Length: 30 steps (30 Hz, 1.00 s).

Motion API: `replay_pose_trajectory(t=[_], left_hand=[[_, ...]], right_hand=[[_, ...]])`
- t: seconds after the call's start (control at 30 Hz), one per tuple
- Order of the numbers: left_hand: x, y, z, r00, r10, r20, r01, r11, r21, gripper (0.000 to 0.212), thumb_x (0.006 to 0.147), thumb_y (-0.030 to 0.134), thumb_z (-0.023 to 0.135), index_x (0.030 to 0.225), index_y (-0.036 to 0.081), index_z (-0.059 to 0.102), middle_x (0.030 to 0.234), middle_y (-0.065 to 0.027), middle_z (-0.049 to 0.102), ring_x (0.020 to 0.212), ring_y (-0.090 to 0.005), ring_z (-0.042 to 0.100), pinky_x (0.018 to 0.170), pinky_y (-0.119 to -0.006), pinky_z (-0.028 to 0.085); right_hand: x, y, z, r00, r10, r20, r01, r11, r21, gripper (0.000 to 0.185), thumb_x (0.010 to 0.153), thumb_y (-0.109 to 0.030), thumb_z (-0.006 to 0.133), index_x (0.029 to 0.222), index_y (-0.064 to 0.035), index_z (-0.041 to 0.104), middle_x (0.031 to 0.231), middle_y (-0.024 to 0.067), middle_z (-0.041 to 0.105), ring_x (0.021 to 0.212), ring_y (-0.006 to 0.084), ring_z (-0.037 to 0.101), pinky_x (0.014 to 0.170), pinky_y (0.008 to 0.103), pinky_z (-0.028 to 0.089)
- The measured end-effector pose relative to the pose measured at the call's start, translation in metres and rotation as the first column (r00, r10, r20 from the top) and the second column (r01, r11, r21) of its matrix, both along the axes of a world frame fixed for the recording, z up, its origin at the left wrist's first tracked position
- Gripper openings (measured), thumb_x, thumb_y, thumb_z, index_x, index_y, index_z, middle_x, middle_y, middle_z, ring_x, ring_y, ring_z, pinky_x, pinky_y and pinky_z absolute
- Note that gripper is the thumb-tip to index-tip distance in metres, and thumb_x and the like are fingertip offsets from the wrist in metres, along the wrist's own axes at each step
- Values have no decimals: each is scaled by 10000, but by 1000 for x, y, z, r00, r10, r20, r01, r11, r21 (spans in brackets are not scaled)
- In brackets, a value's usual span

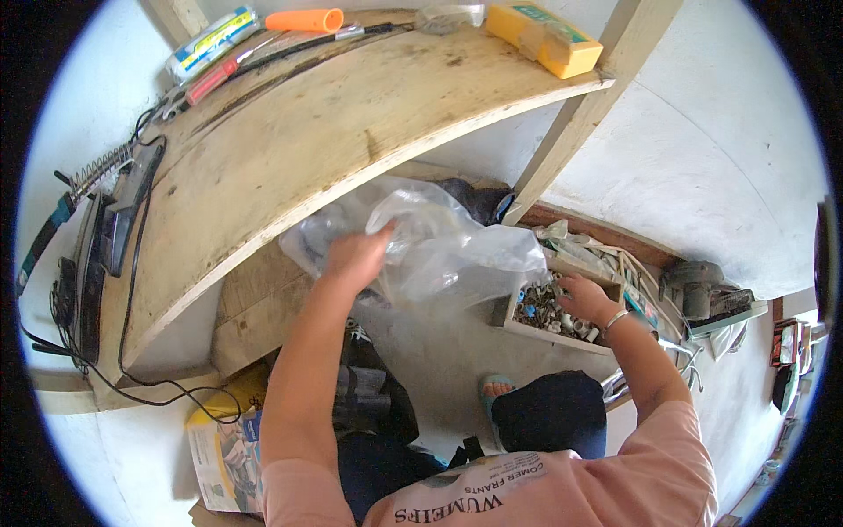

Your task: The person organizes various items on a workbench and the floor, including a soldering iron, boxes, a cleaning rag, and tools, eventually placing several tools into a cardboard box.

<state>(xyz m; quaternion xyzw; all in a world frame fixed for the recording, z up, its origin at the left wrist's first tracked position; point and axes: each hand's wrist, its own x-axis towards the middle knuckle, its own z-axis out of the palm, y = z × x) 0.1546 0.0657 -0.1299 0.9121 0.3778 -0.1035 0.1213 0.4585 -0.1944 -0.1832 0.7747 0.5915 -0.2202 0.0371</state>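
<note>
My left hand (359, 259) is closed on a large clear plastic bag (441, 250) below the front edge of a wooden shelf. The bag spreads to the right, and I cannot make out its contents. My right hand (585, 300), with a bangle (616, 319) at the wrist, reaches into a shallow wooden box (560, 339) on the right. Small mixed hardware (543, 306) fills this box, including white pipe fittings and a few blue pieces. The fingertips are among the parts; whether they pinch one is hidden.
On the wooden shelf (369, 125) lie a red-handled screwdriver (214, 80), an orange handle (304, 21) and a yellow box (545, 38). A coiled spring holder (99, 171) and black cables (135, 283) stand left. A dusty fan-like device (701, 290) is at right.
</note>
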Motion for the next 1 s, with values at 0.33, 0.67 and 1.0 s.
replay_pose_trajectory(t=[0.33, 0.67, 1.0], left_hand=[[-85, -99, -21, 912, -174, 371, 123, 980, 157, 282, 595, 190, 565, 864, 106, 575, 703, -118, 551, 650, -303, 546, 558, -392, 439], [-46, -161, -93, 988, -120, -93, 42, 804, -593, 242, 682, 183, 523, 861, 31, 581, 830, -173, 571, 733, -311, 552, 621, -417, 432], [-31, -214, -241, 867, -486, 114, 369, 472, -801, 220, 682, 123, 506, 834, -9, 593, 871, -173, 569, 737, -301, 531, 674, -427, 411]], right_hand=[[-43, 134, 47, 994, 14, 110, -62, 895, 442, 489, 714, -169, 548, 1168, -89, 384, 1210, 162, 338, 1099, 323, 355, 905, 379, 338], [-75, 183, 26, 893, 227, 388, -304, 941, 148, 857, 588, -403, 669, 1287, -215, 211, 1298, 149, 240, 1099, 345, 373, 846, 529, 326], [-65, 179, 24, 966, 134, 223, -196, 937, 288, 493, 651, -201, 602, 1115, -128, 450, 1025, 143, 477, 918, 307, 497, 764, 404, 418]])
